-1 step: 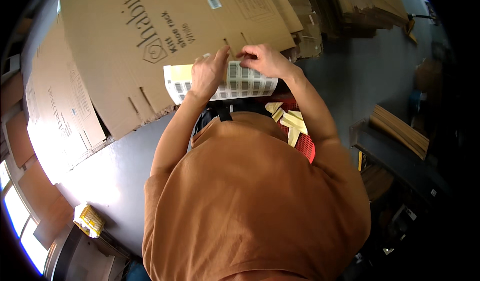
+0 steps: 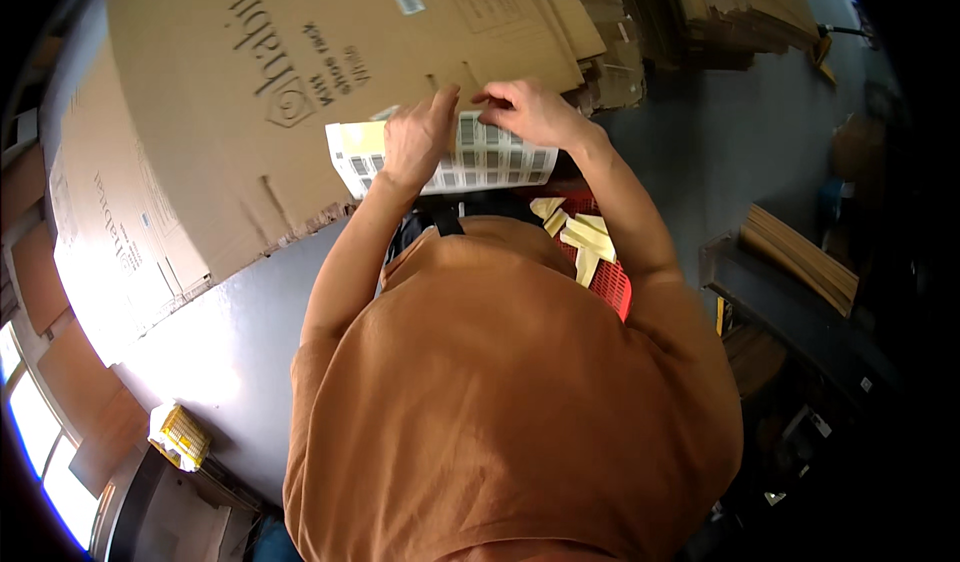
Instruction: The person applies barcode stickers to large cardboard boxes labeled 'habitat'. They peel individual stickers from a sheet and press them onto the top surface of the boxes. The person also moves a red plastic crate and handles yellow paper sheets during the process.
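Label sheet [image 2: 500, 162], white with rows of dark barcodes, spreads beneath a worker's curled fingers. The left hand [image 2: 415, 144] lies across it, fingers bent at the far edge, their hold hidden; the right hand [image 2: 540, 117] arches over the same edge, thumb and forefinger narrowly parted, though whether they pinch anything cannot be told. The sheet sits at the near edge of a large flattened brown carton [image 2: 200, 142]. Below the right forearm, pale yellow strips [image 2: 588, 237] lie in a red basket [image 2: 612, 289]; cardboard stacks [image 2: 740, 12] stand beyond, upper right.
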### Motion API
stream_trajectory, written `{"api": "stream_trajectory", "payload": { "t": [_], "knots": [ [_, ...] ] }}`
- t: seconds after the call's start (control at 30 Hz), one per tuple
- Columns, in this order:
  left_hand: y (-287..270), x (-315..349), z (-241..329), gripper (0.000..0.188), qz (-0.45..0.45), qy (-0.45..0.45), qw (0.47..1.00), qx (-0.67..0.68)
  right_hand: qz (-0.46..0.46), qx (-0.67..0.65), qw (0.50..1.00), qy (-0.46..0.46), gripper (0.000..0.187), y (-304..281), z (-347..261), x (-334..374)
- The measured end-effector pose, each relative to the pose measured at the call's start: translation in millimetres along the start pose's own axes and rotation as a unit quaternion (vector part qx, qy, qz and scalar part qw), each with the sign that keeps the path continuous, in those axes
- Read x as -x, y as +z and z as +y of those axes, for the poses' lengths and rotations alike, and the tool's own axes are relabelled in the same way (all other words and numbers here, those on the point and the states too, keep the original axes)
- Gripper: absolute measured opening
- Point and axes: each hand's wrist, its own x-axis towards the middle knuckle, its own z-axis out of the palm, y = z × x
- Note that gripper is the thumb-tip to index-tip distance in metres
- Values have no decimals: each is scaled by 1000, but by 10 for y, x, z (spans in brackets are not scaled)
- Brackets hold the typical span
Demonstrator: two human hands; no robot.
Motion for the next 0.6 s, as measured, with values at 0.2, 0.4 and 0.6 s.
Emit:
{"api": "stream_trajectory", "payload": {
  "t": [0.2,0.4,0.6],
  "knots": [
    [56,-320,170,20,-60,-93,994,15,133,157,963,-175,5,-111,116,-58],
    [242,-653,63,24,-118,-266,955,58,165,161,929,-291,5,-404,192,-294],
    [622,-767,-312,19,-166,-228,959,37,65,-35,995,-68,15,-1256,362,-1282]
  ]
}}
